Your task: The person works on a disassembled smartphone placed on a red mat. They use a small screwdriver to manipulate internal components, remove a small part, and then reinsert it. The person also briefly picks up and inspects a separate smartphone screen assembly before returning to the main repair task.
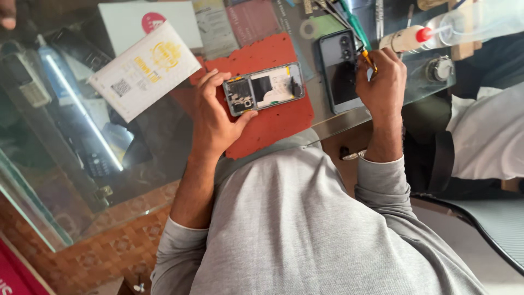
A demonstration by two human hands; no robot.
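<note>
grey sleeves and a grey shirt (pixel 305 229) fill the bottom of the view, closest to the camera, with both forearms reaching up to a glass table (pixel 82 180). left hand (pixel 213 117) is curled around the near end of an opened phone (pixel 264 87), thumb under its lower edge and fingers over the top, so it grips the phone. that phone lies back-off, circuit parts and a pale panel showing, on a red mat (pixel 273 125) at the middle of the table edge.

right hand (pixel 382 82) is closed around a small yellow-handled tool (pixel 369 59), its tip pointing up and left near the top corner of a second, dark phone (pixel 338 71). this dark phone lies just right of the mat, camera lenses up, and the hand's knuckles overlap its right edge.

left of the mat a white box (pixel 143 70) with yellow print rests tilted on the glass. a plastic bottle with a red nozzle (pixel 436 30) lies beyond the right hand, and tweezers and other tools (pixel 349 16) sit at the far edge. someone in a white sleeve (pixel 486 136) sits at the right.
</note>
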